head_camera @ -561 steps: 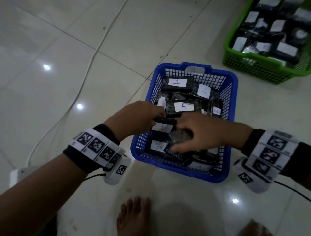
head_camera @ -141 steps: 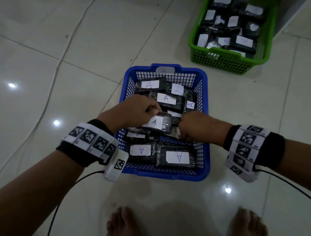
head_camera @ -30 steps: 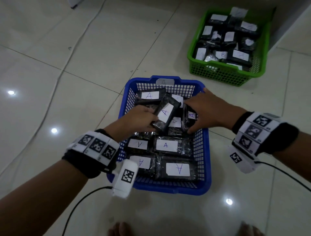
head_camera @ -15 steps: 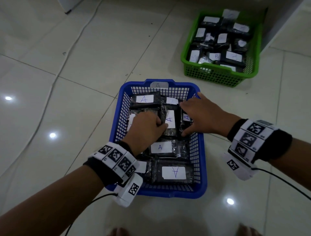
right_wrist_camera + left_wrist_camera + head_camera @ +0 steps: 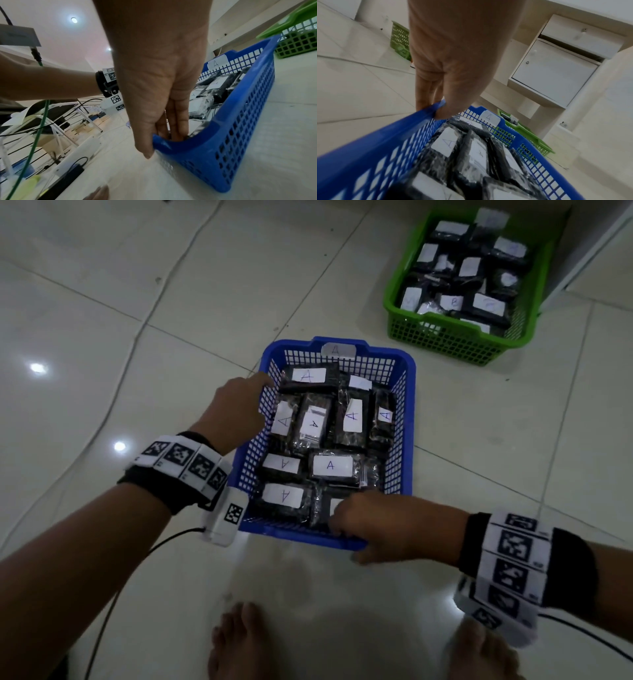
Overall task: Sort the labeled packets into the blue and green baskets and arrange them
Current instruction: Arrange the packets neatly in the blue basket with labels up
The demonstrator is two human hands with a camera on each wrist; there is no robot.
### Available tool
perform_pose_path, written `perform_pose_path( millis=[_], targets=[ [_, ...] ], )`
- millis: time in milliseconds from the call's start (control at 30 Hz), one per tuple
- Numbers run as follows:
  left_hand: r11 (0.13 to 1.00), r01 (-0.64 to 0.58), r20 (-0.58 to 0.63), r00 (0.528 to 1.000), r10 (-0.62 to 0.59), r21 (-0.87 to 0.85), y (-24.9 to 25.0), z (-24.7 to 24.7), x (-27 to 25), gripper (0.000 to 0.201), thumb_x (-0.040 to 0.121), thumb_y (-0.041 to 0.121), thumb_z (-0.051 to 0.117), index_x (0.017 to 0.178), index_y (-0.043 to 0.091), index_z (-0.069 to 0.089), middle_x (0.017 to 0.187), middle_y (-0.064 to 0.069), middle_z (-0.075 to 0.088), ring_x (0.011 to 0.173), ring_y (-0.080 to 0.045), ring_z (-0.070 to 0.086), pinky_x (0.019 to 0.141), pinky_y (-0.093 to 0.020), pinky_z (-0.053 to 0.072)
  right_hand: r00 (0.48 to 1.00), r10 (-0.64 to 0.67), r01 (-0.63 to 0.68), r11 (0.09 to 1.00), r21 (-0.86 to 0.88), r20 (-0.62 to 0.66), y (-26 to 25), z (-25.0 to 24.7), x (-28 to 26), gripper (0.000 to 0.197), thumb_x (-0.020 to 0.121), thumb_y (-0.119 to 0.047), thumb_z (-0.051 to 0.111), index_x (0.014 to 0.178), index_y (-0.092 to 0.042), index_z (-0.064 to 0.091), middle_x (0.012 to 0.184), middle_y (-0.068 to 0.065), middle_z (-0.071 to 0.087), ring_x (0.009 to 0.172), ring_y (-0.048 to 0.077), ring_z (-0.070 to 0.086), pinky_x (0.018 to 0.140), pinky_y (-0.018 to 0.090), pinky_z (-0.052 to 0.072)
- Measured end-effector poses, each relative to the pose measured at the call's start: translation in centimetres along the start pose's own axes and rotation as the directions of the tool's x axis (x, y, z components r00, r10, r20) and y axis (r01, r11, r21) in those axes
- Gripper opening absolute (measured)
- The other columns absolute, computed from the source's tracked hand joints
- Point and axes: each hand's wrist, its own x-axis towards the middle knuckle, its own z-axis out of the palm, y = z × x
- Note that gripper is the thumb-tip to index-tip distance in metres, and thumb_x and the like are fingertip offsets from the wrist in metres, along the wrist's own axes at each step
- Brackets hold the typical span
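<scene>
The blue basket [image 5: 409, 392] stands on the floor tiles, filled with black packets [image 5: 330, 465] whose white labels read A, laid flat in rows. My left hand [image 5: 260, 392] pinches its left rim near the far corner, thumb inside and fingers outside [image 5: 421, 104]. My right hand [image 5: 346, 529] grips the near rim at the right corner, fingers inside and thumb outside [image 5: 147, 152]. The green basket [image 5: 455, 337] sits at the far right, holding black packets with white labels, one reading B [image 5: 454, 301].
A white cable [image 5: 113, 392] runs across the tiles to the left. My bare feet [image 5: 239, 642] stand just before the blue basket. A white cabinet [image 5: 556, 75] rises behind the green basket. Metal furniture legs [image 5: 56, 132] and a black cable lie to the left.
Both hands have left the packets in the middle of the blue basket. The left hand moved out to the left rim, the right hand back to the near rim.
</scene>
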Motion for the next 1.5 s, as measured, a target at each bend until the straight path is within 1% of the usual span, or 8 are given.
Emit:
perform_pose_path(
  millis=[200,300,433,567,800,1033,1200,1500],
  targets=[
    [0.941,-0.331,-0.116,0.939,0.323,-0.064,0.0,-0.6,-0.2,0.031,0.091,0.015,0.066,0.121,0.021,0.067,0.124,-0.005,0.065,0.107,-0.023,0.062,0.095,-0.038,0.049,0.982,0.043,-0.060,0.994,-0.087,-0.182,2.7,-1.5,0.8,0.014,0.091,-0.023,0.057,0.094,-0.011,0.063,0.093,0.006,0.062,0.086,0.024,0.059,0.072,0.031,0.043],
    [0.878,-0.472,0.004,0.881,0.474,-0.084,1.2,-1.4,-1.8,0.017,0.093,0.039,0.065,0.106,0.032,0.072,0.098,0.017,0.071,0.087,0.002,0.063,0.079,-0.020,0.052,0.952,0.088,-0.112,0.991,-0.067,-0.292,4.4,-3.4,2.1,0.017,0.095,-0.026,0.056,0.093,-0.011,0.065,0.090,0.007,0.063,0.085,0.025,0.060,0.069,0.029,0.036],
    [0.827,-0.560,0.102,0.826,0.554,0.041,1.9,-0.3,-3.0,0.027,0.090,0.051,0.063,0.110,0.034,0.069,0.096,0.019,0.069,0.085,0.000,0.060,0.076,-0.020,0.050,0.919,0.120,-0.151,0.987,-0.054,-0.376,4.7,-5.1,4.9,0.016,0.095,-0.021,0.058,0.099,-0.009,0.068,0.095,0.009,0.065,0.086,0.027,0.062,0.071,0.036,0.047],
    [0.861,-0.484,0.014,0.873,0.488,0.157,1.3,-0.4,-2.0,0.023,0.096,0.033,0.062,0.118,0.032,0.069,0.106,0.011,0.071,0.098,-0.013,0.066,0.086,-0.035,0.056,0.885,0.145,-0.180,0.983,-0.037,-0.442,5.4,-6.5,7.3,0.017,0.094,-0.024,0.061,0.102,-0.011,0.067,0.096,0.007,0.066,0.087,0.025,0.062,0.073,0.038,0.050],
    [0.916,-0.306,-0.190,0.914,0.359,0.260,-0.3,0.9,2.1,0.041,0.091,0.005,0.063,0.119,0.034,0.066,0.103,0.003,0.066,0.091,-0.024,0.059,0.063,-0.041,0.057,0.805,0.161,-0.202,0.979,-0.008,-0.571,9.4,-8.7,7.4,0.029,0.098,-0.039,0.054,0.093,-0.014,0.066,0.085,0.003,0.063,0.085,0.023,0.054,0.072,0.040,0.047],
    [0.961,-0.276,-0.265,0.924,0.274,0.031,1.2,1.3,12.0,0.066,0.071,-0.021,0.046,0.112,0.024,0.071,0.105,-0.010,0.063,0.092,-0.035,0.057,0.084,-0.054,0.050,0.677,0.244,-0.371,0.928,-0.036,-0.695,15.2,-11.1,5.7,0.014,0.093,-0.008,0.059,0.103,-0.004,0.068,0.101,0.013,0.067,0.096,0.033,0.058,0.082,0.044,0.049],
    [0.953,-0.302,-0.384,0.879,0.283,0.011,3.0,0.0,18.7,0.050,0.074,-0.018,0.051,0.101,0.018,0.073,0.100,-0.010,0.064,0.091,-0.035,0.058,0.083,-0.053,0.051,0.410,0.507,-0.569,0.792,0.222,-0.758,21.9,-12.0,3.2,0.049,0.082,0.017,0.052,0.128,0.002,0.057,0.128,0.023,0.057,0.120,0.042,0.051,0.104,0.049,0.043],
    [0.933,-0.359,-0.421,0.851,0.313,-0.033,7.1,-0.8,26.2,0.038,0.079,-0.015,0.057,0.103,0.008,0.075,0.102,-0.020,0.064,0.089,-0.038,0.062,0.085,-0.049,0.052,0.435,0.491,-0.590,0.789,0.173,-0.755,25.0,-12.5,0.9,0.068,0.068,0.031,0.052,0.128,0.002,0.060,0.122,0.025,0.062,0.110,0.044,0.059,0.092,0.053,0.051]
  ],
)
